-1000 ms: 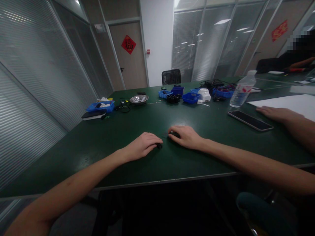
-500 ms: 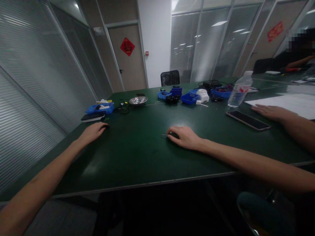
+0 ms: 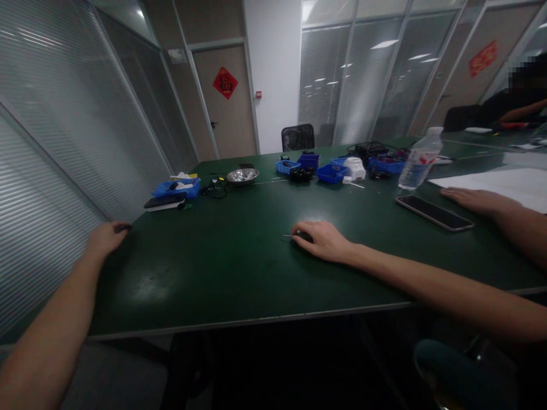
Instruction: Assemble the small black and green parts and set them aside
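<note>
My left hand (image 3: 103, 240) is at the far left edge of the green table (image 3: 239, 267), fingers closed on a small black part (image 3: 123, 228) that shows at the fingertips. Near the table's middle, my right hand (image 3: 323, 240) lies palm down over a small dark object (image 3: 301, 234). A thin metal tip (image 3: 288, 236) sticks out of that object to the left. The rest of it is hidden under my fingers.
A co-worker's hand (image 3: 472, 200) lies flat at the right beside a phone (image 3: 433, 212) and a white sheet (image 3: 504, 181). A water bottle (image 3: 418, 160), blue bins (image 3: 330, 171), a metal bowl (image 3: 242, 175) and a black flat case (image 3: 164, 200) stand farther back.
My left hand has swept from beside the right hand far out to the table's left edge, carrying the small black part. My right hand has stayed put.
</note>
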`<state>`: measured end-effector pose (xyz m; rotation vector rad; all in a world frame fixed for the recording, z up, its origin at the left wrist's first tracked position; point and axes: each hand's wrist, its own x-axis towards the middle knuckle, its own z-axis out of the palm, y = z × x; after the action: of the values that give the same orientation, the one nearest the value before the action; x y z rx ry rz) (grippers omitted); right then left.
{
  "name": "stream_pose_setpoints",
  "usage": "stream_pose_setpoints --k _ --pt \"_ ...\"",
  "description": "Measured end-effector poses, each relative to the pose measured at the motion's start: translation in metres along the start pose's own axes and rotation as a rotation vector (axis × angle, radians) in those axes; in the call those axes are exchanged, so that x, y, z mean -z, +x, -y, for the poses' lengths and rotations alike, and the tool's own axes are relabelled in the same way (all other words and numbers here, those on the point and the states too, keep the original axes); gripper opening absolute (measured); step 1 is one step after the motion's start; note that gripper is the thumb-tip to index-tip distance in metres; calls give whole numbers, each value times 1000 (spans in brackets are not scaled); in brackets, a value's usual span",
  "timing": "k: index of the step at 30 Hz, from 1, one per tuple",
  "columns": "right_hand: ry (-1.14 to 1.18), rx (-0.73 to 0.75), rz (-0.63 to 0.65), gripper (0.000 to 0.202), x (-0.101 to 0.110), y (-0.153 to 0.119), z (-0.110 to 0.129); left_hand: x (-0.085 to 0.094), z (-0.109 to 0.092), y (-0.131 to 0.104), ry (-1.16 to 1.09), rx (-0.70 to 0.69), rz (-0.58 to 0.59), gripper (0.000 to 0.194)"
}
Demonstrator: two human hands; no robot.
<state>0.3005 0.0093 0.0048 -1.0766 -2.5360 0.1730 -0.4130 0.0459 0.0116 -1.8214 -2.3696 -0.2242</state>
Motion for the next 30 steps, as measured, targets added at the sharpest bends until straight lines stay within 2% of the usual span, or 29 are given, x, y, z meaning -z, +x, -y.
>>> stream_pose_setpoints --k 3,10,19,25,30 --pt "-1 -2 1 27 0 0 0 4 -10 -1 45 49 10 48" --pt "6 -10 -3 26 0 1 1 13 -25 -8 15 -16 -36 42" --pt "-2 4 -3 28 1 0 0 9 -22 -3 57 7 24 47" --pt "11 -4 5 28 1 0 0 11 -25 -6 6 -4 -37 41" --pt "7 3 0 28 0 0 -2 14 -27 -8 -10 79 12 42"
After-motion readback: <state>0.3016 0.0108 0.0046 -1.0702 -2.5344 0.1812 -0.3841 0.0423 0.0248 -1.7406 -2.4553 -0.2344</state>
